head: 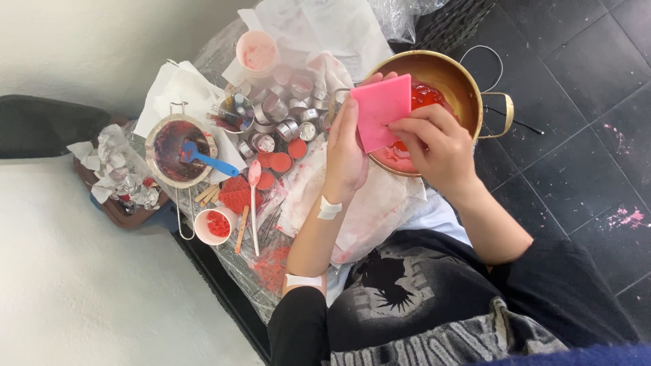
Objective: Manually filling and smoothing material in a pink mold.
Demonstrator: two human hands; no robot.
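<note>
As both hands grip pink slab [383, 108] | upright, tilted | over brass pot [468, 78]

Dark square floor tiles [583, 102] spread right of the low plastic-covered table [224, 47], flecked with pink stains [627, 217]. Left of the table, a pale wall [74, 47] meets a black ledge [41, 125].

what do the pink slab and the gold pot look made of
Flat pink square slab, held in both hands: probably wax or soap, matte and opaque, with clean straight edges. Round gold pot: metal, likely brass-toned, given its glossy reflective wall and loop handles.
</note>
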